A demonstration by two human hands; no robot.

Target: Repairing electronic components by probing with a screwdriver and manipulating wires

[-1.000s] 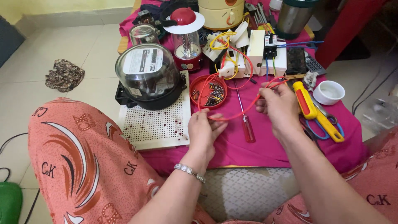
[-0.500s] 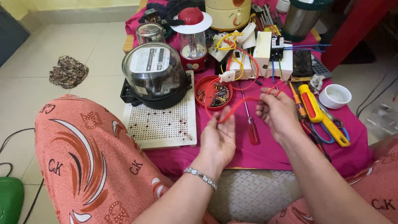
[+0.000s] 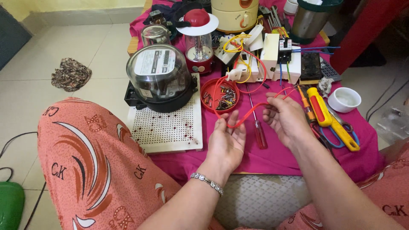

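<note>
A red wire (image 3: 248,116) runs from the white switch parts (image 3: 251,64) down across the magenta cloth (image 3: 272,157). My left hand (image 3: 227,142), with a bracelet at the wrist, pinches the wire's lower bend between thumb and fingers. My right hand (image 3: 286,119) grips the same wire further along, just right of a red-handled screwdriver (image 3: 257,127) lying on the cloth. A red dish of screws (image 3: 220,96) sits just above my left hand.
A glass-domed electric meter (image 3: 159,79) stands on a white perforated board (image 3: 166,127). Behind are a red-capped lantern (image 3: 198,38), a cream mixer base (image 3: 234,15) and a steel jar (image 3: 313,19). Yellow-handled pliers (image 3: 330,117) and a white cup (image 3: 344,99) lie right.
My left hand dropped lower and turned palm up while keeping the wire. My right hand stayed near the screwdriver. The view has shifted slightly.
</note>
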